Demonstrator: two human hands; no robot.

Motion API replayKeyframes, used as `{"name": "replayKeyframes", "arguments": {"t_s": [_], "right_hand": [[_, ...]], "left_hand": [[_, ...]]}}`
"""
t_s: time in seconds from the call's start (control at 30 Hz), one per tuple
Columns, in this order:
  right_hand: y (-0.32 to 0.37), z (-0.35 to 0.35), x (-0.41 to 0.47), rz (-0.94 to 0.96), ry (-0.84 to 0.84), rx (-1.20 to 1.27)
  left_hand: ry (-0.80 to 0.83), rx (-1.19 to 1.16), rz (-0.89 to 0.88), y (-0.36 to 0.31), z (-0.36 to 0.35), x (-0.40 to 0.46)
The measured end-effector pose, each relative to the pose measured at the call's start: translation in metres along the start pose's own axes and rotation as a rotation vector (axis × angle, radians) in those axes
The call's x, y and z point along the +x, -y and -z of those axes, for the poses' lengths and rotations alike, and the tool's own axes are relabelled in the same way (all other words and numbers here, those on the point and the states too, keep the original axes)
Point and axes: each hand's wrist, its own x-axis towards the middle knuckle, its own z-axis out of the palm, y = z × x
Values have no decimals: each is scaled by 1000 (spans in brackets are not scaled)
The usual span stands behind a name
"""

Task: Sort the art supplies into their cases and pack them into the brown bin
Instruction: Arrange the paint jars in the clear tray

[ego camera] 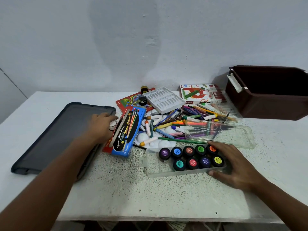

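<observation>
Honestly, the step in hand looks like filling the clear paint tray [184, 171] with the last poster paint jars, and it seems close to done: nine jars [191, 157] sit in two rows inside it, with bare space at the tray's 9 o'clock end. The left hand [101, 126] is out at about 10 o'clock from the tray, fingers curled round a small white-capped jar [113, 124] right beside the blue watercolour box [126, 132], so I'd call that a pinch on the jar, though the blur makes the exact finger placement hard to read. The right hand [233, 165] is spread over the tray's 3 o'clock end, thumb against the near wall and fingertips reaching the far wall near the orange jar, holding it rather than lifting. My take on doing this well: keep that right hand pressing so the light tray doesn't skid, bring the jar over low, and drop it cap-up into the free slot at the left end. The clear lid [220, 135] lies at 12 o'clock from the tray, on the crayon pile [180, 124]. The brown bin [270, 94] sits at about 1 o'clock, well apart, tipped toward the pile.
</observation>
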Motion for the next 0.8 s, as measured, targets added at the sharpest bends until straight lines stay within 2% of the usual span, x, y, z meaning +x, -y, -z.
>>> {"name": "replayKeyframes", "arguments": {"t_s": [0.1, 0.4, 0.6, 0.73, 0.8], "right_hand": [[1, 1, 0, 0, -2, -9], [1, 0, -1, -17, 2, 9], [4, 1, -1, -11, 4, 16], [3, 2, -1, -20, 8, 18], [3, 2, -1, -21, 9, 18]], "left_hand": [[17, 25, -30, -7, 0, 3], [-121, -165, -57, -4, -7, 8], [-213, -258, 14, 0, 3, 6], [-323, -439, 24, -23, 29, -12], [-310, -534, -17, -42, 36, -27]]}}
